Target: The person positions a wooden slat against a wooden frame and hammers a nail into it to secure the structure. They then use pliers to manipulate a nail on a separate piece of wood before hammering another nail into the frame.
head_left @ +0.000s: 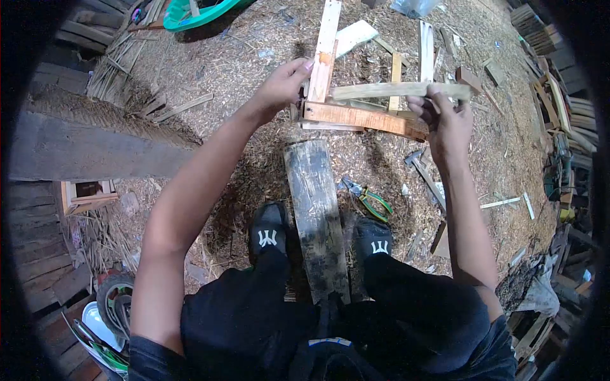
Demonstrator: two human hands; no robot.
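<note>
My left hand point(286, 89): gripping wooden frame point(362, 117), far centre. My right hand point(445, 120): grasping thin wooden slat point(381, 91).

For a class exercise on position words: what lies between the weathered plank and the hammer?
In the head view, green-handled pliers lie between the weathered plank and the hammer.

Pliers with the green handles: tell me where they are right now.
The pliers lie on the ground in the head view, just right of the weathered plank, above the right shoe.
</note>
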